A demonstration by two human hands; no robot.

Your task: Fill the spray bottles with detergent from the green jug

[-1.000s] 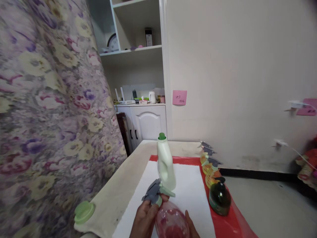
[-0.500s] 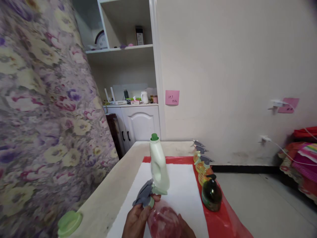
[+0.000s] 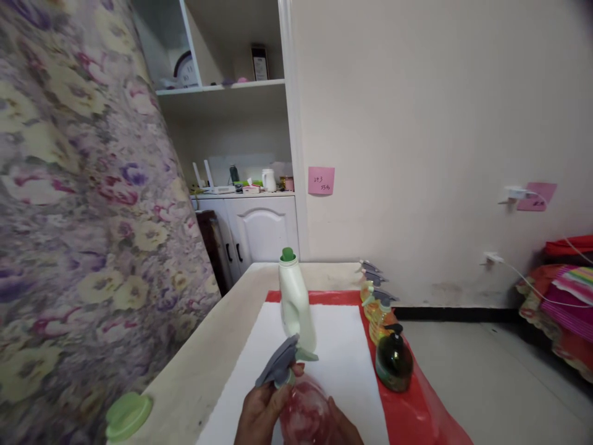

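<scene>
A clear spray bottle point(image 3: 306, 413) with pink-red contents stands at the near edge of the view, its lower end cut off by the frame. My left hand point(image 3: 260, 411) is closed around its neck, thumb and fingers on the collar below the grey trigger head point(image 3: 280, 363). Against the right side of the bottle's body rests my right hand point(image 3: 343, 425), wrapped round it and partly hidden. Just beyond stands a pale green detergent bottle point(image 3: 296, 303), upright, with a green spout in its open mouth.
A light green cap point(image 3: 128, 415) lies at the table's left edge. Along the right stand a dark green pump bottle point(image 3: 394, 363) and several yellow spray bottles point(image 3: 380, 324) on red plastic point(image 3: 407, 414). White paper point(image 3: 345, 346) covers the middle. A floral curtain point(image 3: 102, 216) hangs left.
The trigger head has moved slightly right and up, and its grey lever now angles more upward. Both hands have shifted a little right with the spray bottle, keeping their hold.
</scene>
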